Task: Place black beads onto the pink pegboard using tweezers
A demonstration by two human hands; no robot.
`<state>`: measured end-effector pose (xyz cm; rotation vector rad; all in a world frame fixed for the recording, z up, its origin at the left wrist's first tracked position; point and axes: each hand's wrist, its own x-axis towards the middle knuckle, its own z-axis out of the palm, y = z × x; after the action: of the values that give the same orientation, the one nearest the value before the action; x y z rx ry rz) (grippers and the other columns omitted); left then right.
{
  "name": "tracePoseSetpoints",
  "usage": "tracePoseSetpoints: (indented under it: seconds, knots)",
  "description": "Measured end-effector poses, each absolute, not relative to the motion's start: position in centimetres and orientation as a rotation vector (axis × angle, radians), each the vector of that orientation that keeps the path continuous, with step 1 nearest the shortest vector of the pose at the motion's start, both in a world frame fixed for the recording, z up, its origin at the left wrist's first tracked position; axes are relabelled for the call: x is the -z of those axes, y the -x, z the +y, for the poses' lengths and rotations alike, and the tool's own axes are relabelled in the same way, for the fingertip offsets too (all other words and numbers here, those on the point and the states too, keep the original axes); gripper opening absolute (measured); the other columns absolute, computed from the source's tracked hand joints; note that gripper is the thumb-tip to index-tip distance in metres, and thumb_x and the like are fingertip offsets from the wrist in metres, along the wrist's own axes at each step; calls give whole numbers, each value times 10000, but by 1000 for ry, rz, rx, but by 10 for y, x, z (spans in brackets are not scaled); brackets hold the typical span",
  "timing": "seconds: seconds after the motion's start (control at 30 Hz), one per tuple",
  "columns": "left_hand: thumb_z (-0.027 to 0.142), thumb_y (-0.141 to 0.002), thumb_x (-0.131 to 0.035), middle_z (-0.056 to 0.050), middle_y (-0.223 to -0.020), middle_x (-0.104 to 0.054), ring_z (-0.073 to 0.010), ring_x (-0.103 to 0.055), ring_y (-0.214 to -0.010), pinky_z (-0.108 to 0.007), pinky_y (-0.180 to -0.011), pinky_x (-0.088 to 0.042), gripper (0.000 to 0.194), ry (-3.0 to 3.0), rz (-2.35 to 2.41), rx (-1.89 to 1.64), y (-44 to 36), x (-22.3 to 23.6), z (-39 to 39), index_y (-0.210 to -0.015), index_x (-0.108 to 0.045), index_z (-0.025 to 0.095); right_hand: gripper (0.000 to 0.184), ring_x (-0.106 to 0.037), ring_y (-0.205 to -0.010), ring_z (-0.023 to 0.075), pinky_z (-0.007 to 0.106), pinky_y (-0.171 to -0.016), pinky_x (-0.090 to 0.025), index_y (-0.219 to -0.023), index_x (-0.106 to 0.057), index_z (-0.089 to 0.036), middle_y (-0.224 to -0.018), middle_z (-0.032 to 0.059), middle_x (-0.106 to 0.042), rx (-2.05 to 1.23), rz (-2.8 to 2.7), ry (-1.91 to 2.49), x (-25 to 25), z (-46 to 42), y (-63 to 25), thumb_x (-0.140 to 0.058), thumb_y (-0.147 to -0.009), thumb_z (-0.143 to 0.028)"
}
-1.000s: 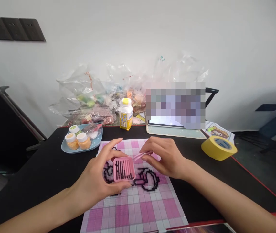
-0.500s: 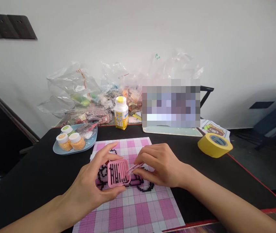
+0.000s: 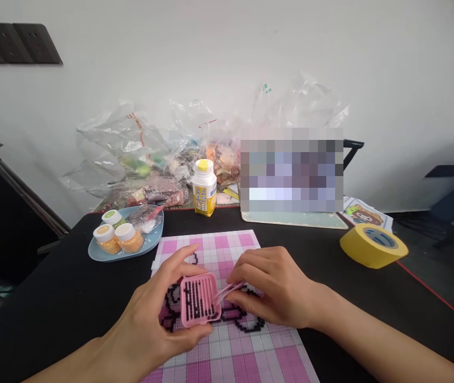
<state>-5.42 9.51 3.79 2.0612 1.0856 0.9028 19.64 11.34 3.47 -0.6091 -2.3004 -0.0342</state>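
Between the thumb and fingers of my left hand (image 3: 157, 314) is a small pink ridged tray (image 3: 200, 299), tilted toward me. Black beads lie in its grooves, mostly on the left and along the lower edge. My right hand (image 3: 277, 287) pinches pink tweezers (image 3: 229, 290), whose tips reach into the right side of the tray. Under both hands lies a pink and white checked pegboard (image 3: 233, 356). Black beads form outlines (image 3: 251, 324) on it, partly covered by the tray and my hands.
A blue plate (image 3: 103, 257) with small bead jars (image 3: 130, 239) sits at the left. Behind are a yellow-capped bottle (image 3: 204, 189), plastic bags (image 3: 151, 175) and a blurred screen (image 3: 291, 175) on a stand. Yellow tape (image 3: 372, 246) and picture cards (image 3: 366, 215) are at the right.
The tweezers' tips have moved from beside the tray's upper right edge down into its right side. Both hands and the tray sit slightly lower in view. The camera has shifted a little.
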Motion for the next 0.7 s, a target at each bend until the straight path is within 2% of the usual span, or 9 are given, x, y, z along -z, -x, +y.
tracePoseSetpoints:
  seconds: [0.1, 0.23, 0.47, 0.7]
  knots:
    - [197, -744, -821, 109, -1157, -749, -200, -754, -1013, -247, -797, -594, 939, -2031, 1091, -892, 55, -35, 95, -1453, -357, 601, 297, -583, -572, 127, 266, -512, -419, -889, -624, -165, -710, 24, -678, 21, -2287, 615, -35, 113, -195, -469, -1075, -337]
    - [202, -736, -828, 62, -1167, -756, -250, -752, -1056, -289, -824, -608, 919, -2023, 1113, -907, 56, -32, 94, -1471, -398, 547, 280, -575, -565, 124, 262, -510, -420, -883, -619, -169, -699, 18, -673, 11, -2279, 650, -35, 112, -193, -483, -1071, -325]
    - [195, -737, -837, 129, -1161, -750, -199, -745, -1034, -265, -855, -585, 970, -2040, 1078, -892, 54, -35, 94, -1446, -338, 630, 311, -573, -562, 123, 267, -503, -411, -872, -630, -161, -691, 17, -679, 27, -2292, 633, -35, 111, -192, -470, -1077, -330]
    - [263, -779, -836, 78, -1189, -744, -216, -730, -1063, -290, -859, -583, 881, -2057, 1081, -890, 56, -34, 93, -1471, -365, 540, 293, -585, -569, 120, 259, -508, -401, -842, -636, -156, -685, 12, -676, 103, -2292, 652, -37, 111, -200, -530, -1053, -329]
